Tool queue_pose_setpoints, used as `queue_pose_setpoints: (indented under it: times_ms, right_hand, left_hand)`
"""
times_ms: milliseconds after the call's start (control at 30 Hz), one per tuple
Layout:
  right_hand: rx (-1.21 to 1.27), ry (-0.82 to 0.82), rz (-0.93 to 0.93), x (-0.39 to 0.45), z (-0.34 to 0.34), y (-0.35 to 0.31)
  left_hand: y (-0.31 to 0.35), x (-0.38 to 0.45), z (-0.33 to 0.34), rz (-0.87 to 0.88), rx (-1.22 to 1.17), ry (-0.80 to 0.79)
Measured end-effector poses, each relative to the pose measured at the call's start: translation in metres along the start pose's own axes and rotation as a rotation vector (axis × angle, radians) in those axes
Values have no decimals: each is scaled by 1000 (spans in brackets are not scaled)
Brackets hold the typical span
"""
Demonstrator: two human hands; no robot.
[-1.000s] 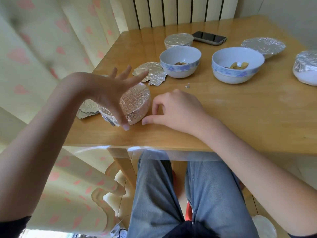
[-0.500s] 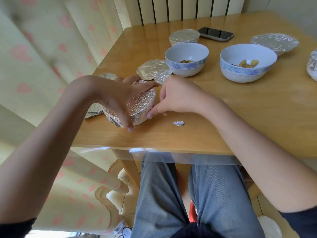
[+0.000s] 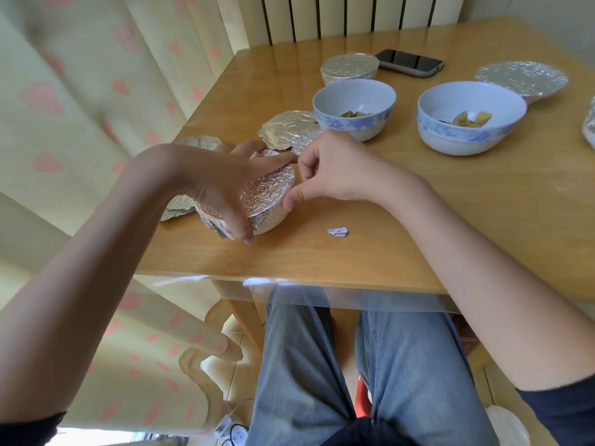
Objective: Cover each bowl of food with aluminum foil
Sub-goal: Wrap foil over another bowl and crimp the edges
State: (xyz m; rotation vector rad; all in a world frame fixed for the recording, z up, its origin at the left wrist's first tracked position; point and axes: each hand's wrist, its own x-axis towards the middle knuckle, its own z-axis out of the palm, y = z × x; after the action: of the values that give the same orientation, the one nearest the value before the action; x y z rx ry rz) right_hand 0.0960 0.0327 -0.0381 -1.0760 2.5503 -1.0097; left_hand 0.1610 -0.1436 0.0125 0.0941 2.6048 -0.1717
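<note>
The foil-wrapped bowl [image 3: 267, 194] sits near the front-left corner of the bench [image 3: 418, 226], between my hands. My left hand [image 3: 222, 185] is draped over its top from nine o'clock, fingers spread and curled down round the rim, holding it. My right hand [image 3: 325, 169] presses in at three o'clock, thumb on the foil skirt, fingers curled. Two open bowls [image 3: 354, 104] wait at one o'clock, nearer my right.
</note>
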Motion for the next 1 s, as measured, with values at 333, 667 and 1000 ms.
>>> queue_pose_setpoints:
  times_ms: [333,667,1000]
  right_hand:
    - [-144,152,36,-47,10,1]
    - [-243,316,78,-59,56,-38]
    - [-39,228,37,-45,41,-25]
  left_hand:
    - [3,-14,1,-7,-137,49]
    - [-4,-11,-6,195,-41,13]
    - [-3,-6,1,201,-54,80]
